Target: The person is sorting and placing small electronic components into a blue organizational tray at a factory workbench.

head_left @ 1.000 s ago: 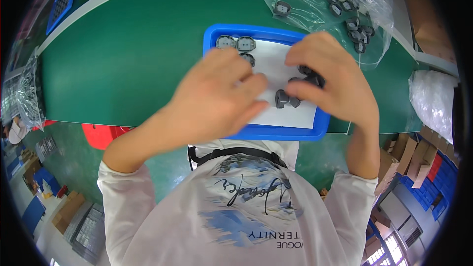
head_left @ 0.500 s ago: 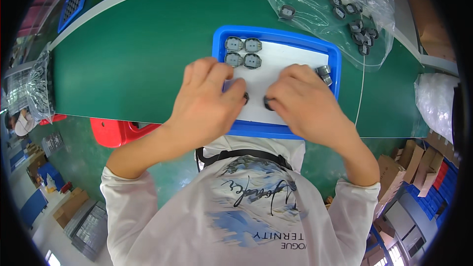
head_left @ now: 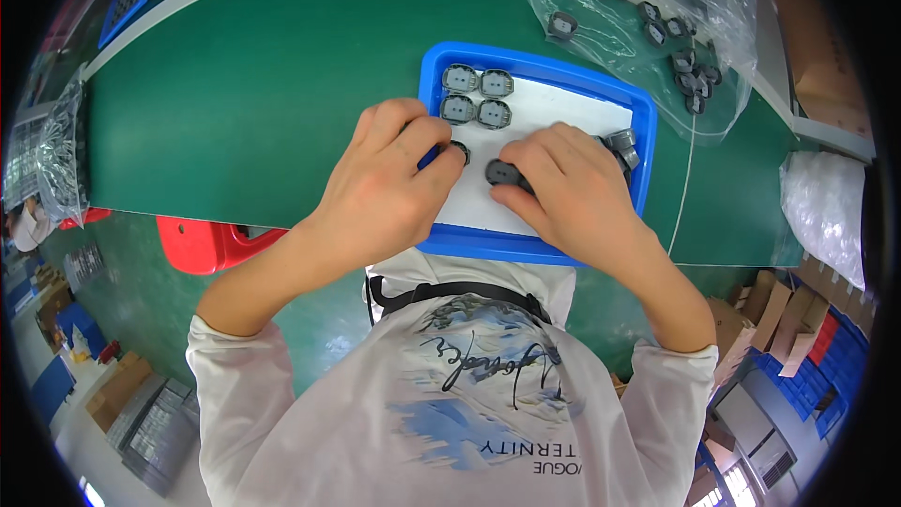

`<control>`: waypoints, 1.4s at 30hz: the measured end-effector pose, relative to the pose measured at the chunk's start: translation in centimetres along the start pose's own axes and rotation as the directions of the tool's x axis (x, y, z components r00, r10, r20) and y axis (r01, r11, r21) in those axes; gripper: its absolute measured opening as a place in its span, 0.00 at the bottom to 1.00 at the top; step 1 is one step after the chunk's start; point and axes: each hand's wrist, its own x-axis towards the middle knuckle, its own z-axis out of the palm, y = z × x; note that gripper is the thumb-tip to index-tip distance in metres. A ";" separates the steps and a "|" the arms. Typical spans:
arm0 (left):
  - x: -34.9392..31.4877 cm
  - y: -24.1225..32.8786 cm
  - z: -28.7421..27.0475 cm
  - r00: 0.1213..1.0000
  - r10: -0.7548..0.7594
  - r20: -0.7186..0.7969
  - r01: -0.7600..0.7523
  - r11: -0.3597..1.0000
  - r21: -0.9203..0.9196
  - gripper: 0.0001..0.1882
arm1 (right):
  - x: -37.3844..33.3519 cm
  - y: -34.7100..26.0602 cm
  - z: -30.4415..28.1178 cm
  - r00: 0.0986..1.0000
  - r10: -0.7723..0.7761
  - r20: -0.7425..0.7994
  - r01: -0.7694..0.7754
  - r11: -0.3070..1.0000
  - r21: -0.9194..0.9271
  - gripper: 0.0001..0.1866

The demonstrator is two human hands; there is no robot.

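Note:
In front of me lies a blue tray (head_left: 526, 54) with a white liner (head_left: 554, 105). Several small dark grey plastic housings (head_left: 477, 97) stand in two rows of two at its far left corner. My left hand (head_left: 389, 169) reaches over the tray's left side, its fingers closed on another grey housing (head_left: 461, 152), mostly hidden by them. Between thumb and fingers of my right hand (head_left: 572, 178) is a round dark grey housing (head_left: 503, 172), held above the liner. More grey housings (head_left: 621, 143) lie against the tray's right wall, partly behind my right hand.
A clear plastic bag (head_left: 601, 14) with several grey housings spreads over the green table (head_left: 272, 84) at the far right. Bundled clear wrap (head_left: 826, 211) sits at the right edge. A red stool (head_left: 202, 242) stands below the near left edge.
Both hands stay over the tray. The housing in my right hand has been raised and turned, so its round face now shows. My left fingers have shifted slightly away from me with their housing.

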 end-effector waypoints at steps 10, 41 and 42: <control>0.4 -0.3 0.1 0.999 -0.038 -0.017 0.038 0.999 0.001 0.10 | 0.8 0.3 0.3 0.998 -0.061 0.031 0.063 0.997 -0.043 0.11; 4.1 3.2 2.7 0.998 0.055 -0.021 -0.057 0.994 -0.089 0.17 | -1.5 0.8 -3.5 0.991 0.091 -0.094 -0.099 0.991 -0.086 0.22; 4.9 2.9 2.7 0.996 0.090 0.000 -0.090 0.995 -0.043 0.17 | -1.8 1.2 -4.0 0.989 0.094 -0.118 -0.102 0.992 -0.068 0.21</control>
